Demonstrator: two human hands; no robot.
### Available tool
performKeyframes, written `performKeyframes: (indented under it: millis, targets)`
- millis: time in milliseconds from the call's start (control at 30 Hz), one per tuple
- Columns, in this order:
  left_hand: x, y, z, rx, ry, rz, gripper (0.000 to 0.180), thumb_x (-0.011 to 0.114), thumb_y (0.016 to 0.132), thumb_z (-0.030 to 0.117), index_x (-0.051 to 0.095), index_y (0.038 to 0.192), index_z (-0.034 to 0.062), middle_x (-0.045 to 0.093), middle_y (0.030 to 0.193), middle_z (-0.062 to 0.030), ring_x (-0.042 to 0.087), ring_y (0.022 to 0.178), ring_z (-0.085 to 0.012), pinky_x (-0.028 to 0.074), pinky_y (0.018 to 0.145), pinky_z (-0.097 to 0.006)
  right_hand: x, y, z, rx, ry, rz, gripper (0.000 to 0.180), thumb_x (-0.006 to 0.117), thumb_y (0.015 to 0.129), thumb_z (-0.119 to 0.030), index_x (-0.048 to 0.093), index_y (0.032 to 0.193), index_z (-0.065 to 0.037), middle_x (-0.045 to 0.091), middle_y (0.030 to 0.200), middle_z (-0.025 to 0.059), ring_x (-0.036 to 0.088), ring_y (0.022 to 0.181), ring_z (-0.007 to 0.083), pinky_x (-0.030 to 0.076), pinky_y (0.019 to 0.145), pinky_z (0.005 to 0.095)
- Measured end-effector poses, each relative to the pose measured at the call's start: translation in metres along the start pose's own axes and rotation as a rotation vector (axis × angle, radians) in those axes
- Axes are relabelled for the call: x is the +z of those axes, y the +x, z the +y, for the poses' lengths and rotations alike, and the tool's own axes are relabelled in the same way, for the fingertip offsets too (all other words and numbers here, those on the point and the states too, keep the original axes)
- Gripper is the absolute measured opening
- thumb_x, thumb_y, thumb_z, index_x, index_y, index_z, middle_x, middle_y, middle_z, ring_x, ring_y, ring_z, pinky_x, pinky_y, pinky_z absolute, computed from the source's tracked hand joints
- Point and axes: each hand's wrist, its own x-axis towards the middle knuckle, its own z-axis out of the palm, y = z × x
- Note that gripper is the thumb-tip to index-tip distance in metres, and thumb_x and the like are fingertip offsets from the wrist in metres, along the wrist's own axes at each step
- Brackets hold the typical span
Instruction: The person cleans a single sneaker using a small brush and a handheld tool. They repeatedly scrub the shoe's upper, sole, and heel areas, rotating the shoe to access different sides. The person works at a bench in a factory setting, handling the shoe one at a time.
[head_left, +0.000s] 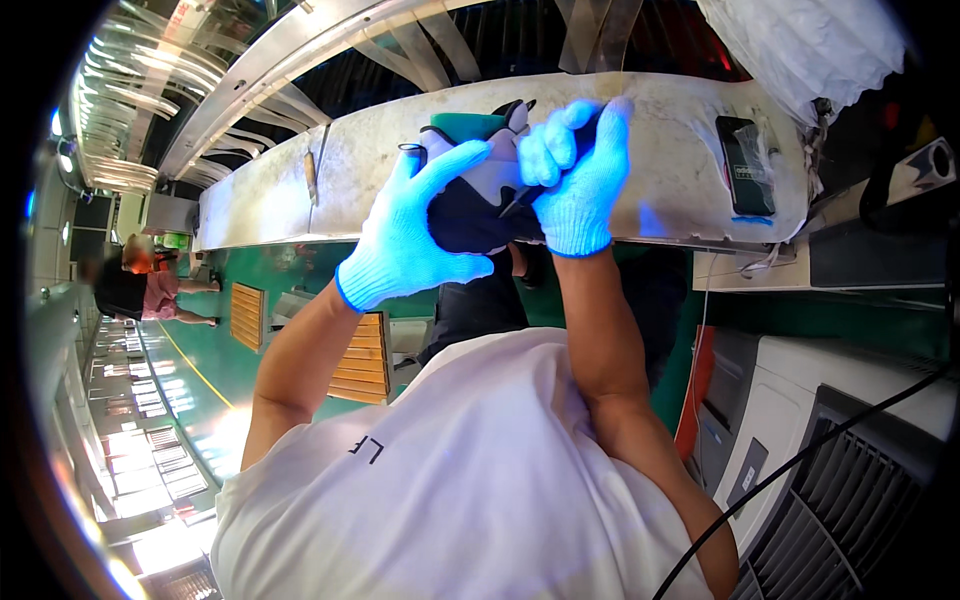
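The left hand (405,225) is clamping on the shoe upper (478,190), its palm cupping the left side, its fingers lying over the top and its thumb reaching along the side nearest the wearer. The grey, black and green shoe upper is sitting between the two hands, touching the left palm, over the tabletop's (260,200) near edge. The right hand (580,180) is pressing close against its right side, fingers curling shut around a dark piece (589,132), mostly hidden. A dark tip (518,204) is poking out below those fingers toward the shoe upper; whether it is belonging to that piece, I cannot tell. A slim tool (310,178) is lying well left, between the tabletop's far and near edges. A phone (742,170) is resting near the right end, and a white bag (815,60) is hanging past the far right corner.
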Motion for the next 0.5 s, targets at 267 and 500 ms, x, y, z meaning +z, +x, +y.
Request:
performKeyframes:
  millis: [267, 500]
  targets:
    - [0.008, -0.001, -0.012, -0.069, -0.103, 0.085, 0.106, 0.107, 0.057, 0.019, 0.068, 0.155, 0.0150, 0.064, 0.133, -0.0183, 0.069, 0.123, -0.0351, 0.058, 0.109, -0.046, -0.020, -0.007, -0.005, -0.060, -0.129, 0.042, 0.063, 0.042, 0.118, -0.067, 0.063, 0.089, -0.016, 0.050, 0.063, 0.0002, 0.048, 0.051, 0.0188, 0.040, 0.049, 0.0379]
    - [0.017, -0.014, -0.027, -0.153, -0.195, 0.139, 0.102, 0.106, 0.059, 0.019, 0.069, 0.154, 0.0117, 0.064, 0.132, -0.0158, 0.069, 0.123, -0.0312, 0.057, 0.109, -0.043, -0.026, 0.000, -0.006, 0.049, -0.134, 0.001, 0.059, 0.045, 0.119, -0.063, 0.064, 0.092, -0.014, 0.052, 0.063, 0.0023, 0.051, 0.052, 0.0197, 0.046, 0.052, 0.0383]
